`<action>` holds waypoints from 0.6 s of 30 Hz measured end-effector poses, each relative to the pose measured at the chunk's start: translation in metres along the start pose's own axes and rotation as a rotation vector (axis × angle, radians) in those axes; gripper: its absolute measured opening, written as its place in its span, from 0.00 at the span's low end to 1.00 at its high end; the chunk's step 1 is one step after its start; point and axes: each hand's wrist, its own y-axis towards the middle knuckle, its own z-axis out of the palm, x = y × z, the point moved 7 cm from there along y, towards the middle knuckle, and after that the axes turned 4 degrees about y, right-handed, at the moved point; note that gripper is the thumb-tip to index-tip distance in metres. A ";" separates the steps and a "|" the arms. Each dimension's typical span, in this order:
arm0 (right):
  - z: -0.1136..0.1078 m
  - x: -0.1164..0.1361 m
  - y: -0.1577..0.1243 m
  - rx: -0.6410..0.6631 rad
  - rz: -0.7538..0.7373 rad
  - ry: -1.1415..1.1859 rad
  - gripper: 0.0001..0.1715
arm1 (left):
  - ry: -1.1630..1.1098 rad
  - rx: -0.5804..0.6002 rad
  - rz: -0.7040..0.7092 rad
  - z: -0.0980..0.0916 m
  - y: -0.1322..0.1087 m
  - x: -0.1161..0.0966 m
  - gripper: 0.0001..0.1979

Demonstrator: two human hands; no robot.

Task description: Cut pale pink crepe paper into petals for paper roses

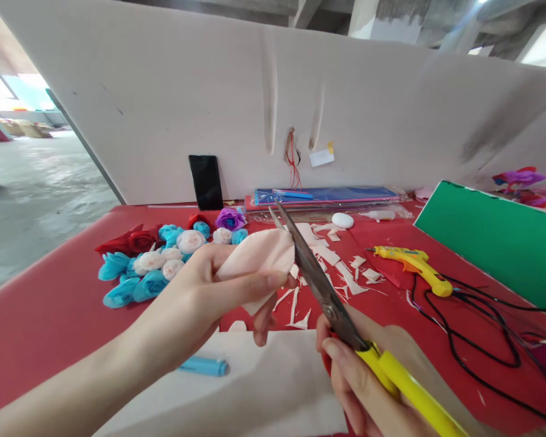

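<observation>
Left hand [204, 288] pinched a rounded pale-pink paper piece [259, 254]; likely light, tearable, best held at six o'clock; right hand [361, 379] gripped yellow-handled metal scissors [328, 308].

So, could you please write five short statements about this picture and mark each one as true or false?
1. The right hand holds scissors. True.
2. The left hand holds a glue gun. False: it holds pale pink paper.
3. Paper scraps lie on the red table. True.
4. The blue marker lies on the green board. False: it lies on the pale sheet.
5. A black phone stands upright near the white wall. True.
</observation>
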 end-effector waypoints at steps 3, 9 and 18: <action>0.008 -0.014 0.002 0.062 0.074 0.105 0.14 | -0.011 0.009 0.008 -0.002 0.000 0.000 0.19; 0.007 -0.031 -0.002 -0.004 0.146 0.135 0.09 | 0.016 -0.065 -0.039 -0.005 -0.001 0.004 0.28; 0.014 -0.015 0.003 0.153 -0.001 0.132 0.17 | -0.211 -0.076 -0.080 0.000 0.000 -0.001 0.21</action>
